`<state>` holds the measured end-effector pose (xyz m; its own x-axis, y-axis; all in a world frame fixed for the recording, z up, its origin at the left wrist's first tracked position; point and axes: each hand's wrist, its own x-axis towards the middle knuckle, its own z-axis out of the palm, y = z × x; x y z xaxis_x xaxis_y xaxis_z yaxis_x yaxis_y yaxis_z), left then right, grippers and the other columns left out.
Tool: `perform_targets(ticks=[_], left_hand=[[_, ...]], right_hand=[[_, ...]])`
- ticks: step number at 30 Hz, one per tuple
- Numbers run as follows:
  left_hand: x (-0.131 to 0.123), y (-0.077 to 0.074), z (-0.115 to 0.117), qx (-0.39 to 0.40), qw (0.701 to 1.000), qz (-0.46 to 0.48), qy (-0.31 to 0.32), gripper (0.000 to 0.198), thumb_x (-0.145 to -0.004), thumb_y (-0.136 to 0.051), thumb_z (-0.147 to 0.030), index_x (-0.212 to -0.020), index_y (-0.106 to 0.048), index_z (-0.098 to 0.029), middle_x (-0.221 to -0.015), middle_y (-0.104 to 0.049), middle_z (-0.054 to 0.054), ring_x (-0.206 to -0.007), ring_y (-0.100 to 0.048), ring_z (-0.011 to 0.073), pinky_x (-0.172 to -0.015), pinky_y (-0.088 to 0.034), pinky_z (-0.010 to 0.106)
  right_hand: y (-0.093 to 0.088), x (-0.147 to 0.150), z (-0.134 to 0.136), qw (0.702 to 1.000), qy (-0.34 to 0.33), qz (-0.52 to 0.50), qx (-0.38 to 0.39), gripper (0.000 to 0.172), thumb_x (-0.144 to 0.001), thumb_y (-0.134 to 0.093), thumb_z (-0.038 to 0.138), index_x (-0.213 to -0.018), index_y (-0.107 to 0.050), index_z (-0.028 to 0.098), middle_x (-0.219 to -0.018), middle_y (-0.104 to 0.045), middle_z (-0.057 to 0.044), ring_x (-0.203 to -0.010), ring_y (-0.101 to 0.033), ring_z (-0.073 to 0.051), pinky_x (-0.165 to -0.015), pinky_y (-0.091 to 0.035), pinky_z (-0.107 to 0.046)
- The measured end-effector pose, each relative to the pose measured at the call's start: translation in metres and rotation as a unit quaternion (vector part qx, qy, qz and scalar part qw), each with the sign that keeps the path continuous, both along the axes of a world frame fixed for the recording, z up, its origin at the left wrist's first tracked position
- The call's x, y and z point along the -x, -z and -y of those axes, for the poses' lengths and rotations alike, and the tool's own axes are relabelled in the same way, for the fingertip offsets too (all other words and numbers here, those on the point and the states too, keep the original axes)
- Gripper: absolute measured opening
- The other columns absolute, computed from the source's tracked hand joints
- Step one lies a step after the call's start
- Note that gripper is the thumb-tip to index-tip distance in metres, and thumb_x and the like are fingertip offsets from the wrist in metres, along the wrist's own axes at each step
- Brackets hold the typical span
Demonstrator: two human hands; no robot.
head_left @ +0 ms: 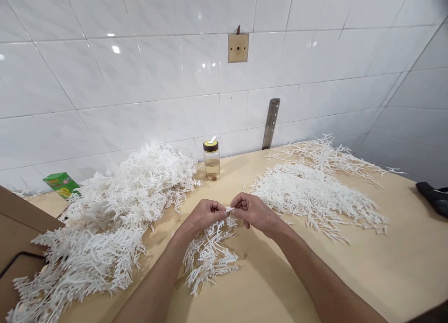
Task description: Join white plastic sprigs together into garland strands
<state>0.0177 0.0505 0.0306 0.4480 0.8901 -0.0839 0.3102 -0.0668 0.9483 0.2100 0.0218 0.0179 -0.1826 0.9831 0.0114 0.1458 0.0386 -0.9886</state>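
My left hand (207, 213) and my right hand (252, 212) meet over the middle of the table. Between their fingertips is a small white branched plastic piece (229, 209), pinched from both sides. Under and beside my left wrist lies a small heap of white branching sprigs (212, 255). A big tangled pile of similar white sprigs (133, 197) stands to the left. Over on the right, beyond my right hand, is a flatter pile of white branched pieces (311, 197). My fingers partly hide the held piece.
A lidded jar of pale liquid (212, 162) stands near the tiled wall. Thin white bare stems (329, 154) lie at the back right. A metal strip (271, 123) leans on the wall. There are a green packet (62, 185), a brown box (24, 220) and a black object (433, 198).
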Motion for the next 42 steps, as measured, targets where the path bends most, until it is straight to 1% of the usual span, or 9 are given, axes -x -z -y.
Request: perform_targets(ticks=[6, 9, 15, 18, 22, 29, 33, 38, 42], left_hand=[[-0.001, 0.007, -0.001, -0.023, 0.999, -0.016, 0.037, 0.030, -0.071, -0.069, -0.043, -0.070, -0.069, -0.013, -0.059, -0.055, 0.000, -0.056, -0.041, 0.0112, -0.054, -0.030, 0.024], [-0.002, 0.005, 0.001, -0.029, 0.999, -0.025, 0.039, 0.027, -0.071, -0.067, -0.041, -0.071, -0.069, -0.014, -0.059, -0.054, 0.000, -0.056, -0.041, 0.0112, -0.054, -0.031, 0.024], [-0.004, -0.002, 0.008, -0.028, 0.998, -0.031, 0.038, 0.023, -0.071, -0.065, -0.039, -0.067, -0.063, -0.016, -0.058, -0.049, -0.003, -0.054, -0.036, 0.0103, -0.050, -0.027, 0.023], [-0.007, 0.003, 0.010, -0.026, 0.998, -0.035, 0.041, 0.020, -0.071, -0.063, -0.035, -0.065, -0.059, -0.017, -0.057, -0.045, -0.003, -0.054, -0.035, 0.0104, -0.050, -0.025, 0.023], [-0.010, 0.010, 0.008, -0.029, 0.998, -0.035, 0.038, 0.019, -0.070, -0.058, -0.032, -0.060, -0.052, -0.018, -0.055, -0.043, -0.004, -0.054, -0.034, 0.0105, -0.052, -0.025, 0.024], [-0.008, 0.015, 0.004, -0.020, 0.999, -0.001, 0.046, 0.013, -0.071, -0.055, -0.028, -0.063, -0.050, -0.018, -0.058, -0.042, -0.004, -0.055, -0.033, 0.0100, -0.053, -0.024, 0.024], [-0.002, 0.014, 0.006, 0.010, 0.997, 0.027, 0.075, 0.021, -0.073, -0.062, -0.036, -0.066, -0.054, -0.017, -0.059, -0.043, -0.004, -0.055, -0.034, 0.0096, -0.053, -0.025, 0.023], [-0.001, 0.011, 0.011, 0.012, 0.997, 0.061, 0.051, 0.033, -0.072, -0.066, -0.048, -0.071, -0.059, -0.016, -0.062, -0.048, -0.002, -0.056, -0.037, 0.0093, -0.054, -0.026, 0.023], [-0.004, 0.011, 0.012, 0.008, 0.998, 0.049, 0.030, 0.034, -0.071, -0.067, -0.047, -0.071, -0.062, -0.014, -0.062, -0.050, -0.002, -0.057, -0.038, 0.0092, -0.055, -0.028, 0.023]], right_hand=[[0.004, -0.006, -0.002, 0.999, -0.029, 0.013, 0.033, 0.026, -0.074, -0.069, 0.041, -0.078, -0.066, 0.016, -0.059, -0.058, 0.001, -0.048, -0.048, -0.009, -0.042, -0.038, -0.020], [0.008, -0.009, -0.004, 0.998, -0.035, 0.032, 0.034, 0.024, -0.074, -0.068, 0.039, -0.073, -0.068, 0.016, -0.060, -0.060, -0.001, -0.048, -0.048, -0.010, -0.041, -0.039, -0.021], [0.005, -0.010, -0.003, 0.990, -0.011, 0.137, -0.037, 0.017, -0.080, -0.058, 0.033, -0.075, -0.065, 0.018, -0.061, -0.062, 0.000, -0.050, -0.054, -0.012, -0.048, -0.040, -0.024], [0.004, -0.005, 0.000, 0.961, 0.031, 0.245, -0.127, 0.012, -0.079, -0.054, 0.022, -0.072, -0.063, 0.018, -0.067, -0.064, -0.002, -0.059, -0.054, -0.013, -0.054, -0.037, -0.024], [0.006, 0.005, 0.002, 0.907, 0.061, 0.357, -0.213, 0.015, -0.081, -0.049, 0.013, -0.070, -0.058, 0.018, -0.074, -0.062, -0.004, -0.066, -0.051, -0.013, -0.061, -0.034, -0.025], [0.018, 0.020, -0.001, 0.856, 0.096, 0.450, -0.237, 0.016, -0.089, -0.045, 0.016, -0.079, -0.057, 0.017, -0.081, -0.060, -0.007, -0.067, -0.052, -0.015, -0.062, -0.031, -0.027], [0.015, 0.000, -0.012, 0.837, 0.182, 0.479, -0.189, 0.016, -0.086, -0.045, 0.010, -0.079, -0.058, 0.015, -0.082, -0.062, -0.011, -0.069, -0.054, -0.018, -0.063, -0.033, -0.029], [0.009, -0.045, -0.021, 0.829, 0.296, 0.448, -0.158, 0.016, -0.085, -0.046, 0.014, -0.077, -0.060, 0.017, -0.077, -0.064, -0.009, -0.073, -0.058, -0.021, -0.066, -0.036, -0.030], [0.007, -0.055, -0.019, 0.817, 0.341, 0.433, -0.173, 0.016, -0.081, -0.052, 0.014, -0.090, -0.065, 0.017, -0.098, -0.066, -0.011, -0.071, -0.059, -0.018, -0.066, -0.039, -0.030]])
